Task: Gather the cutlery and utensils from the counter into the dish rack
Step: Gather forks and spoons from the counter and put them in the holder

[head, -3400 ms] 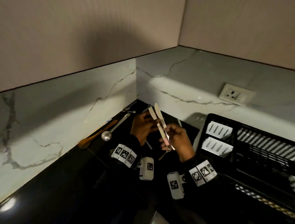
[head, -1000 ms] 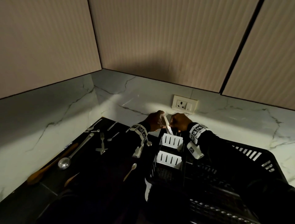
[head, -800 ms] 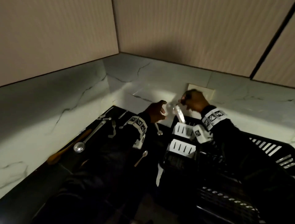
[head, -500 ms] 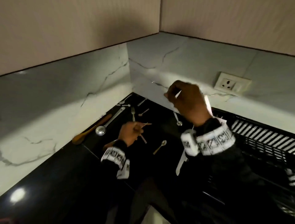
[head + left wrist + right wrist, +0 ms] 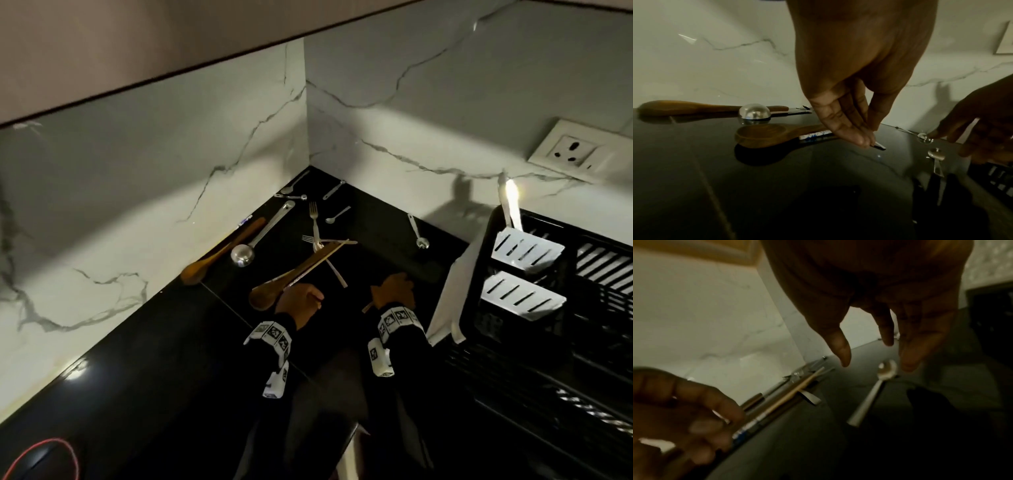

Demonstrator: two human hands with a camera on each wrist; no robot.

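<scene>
My left hand pinches a pair of thin chopsticks low over the black counter; their tips slant toward the corner. Beside them lies a wooden spoon. My right hand hovers with straight, spread fingers just above a small steel teaspoon and holds nothing. The black dish rack stands at the right with two white cutlery holders. A knife stands upright in the far holder.
Near the corner lie a steel ladle, a wooden spatula along the left wall, forks and several small spoons. A white cloth hangs at the rack's left side. A wall socket sits above the rack.
The view has swung from the rack back to the counter. My right hand let go of the knives at the holder and came down over the teaspoon. My left hand picked up the chopsticks.
</scene>
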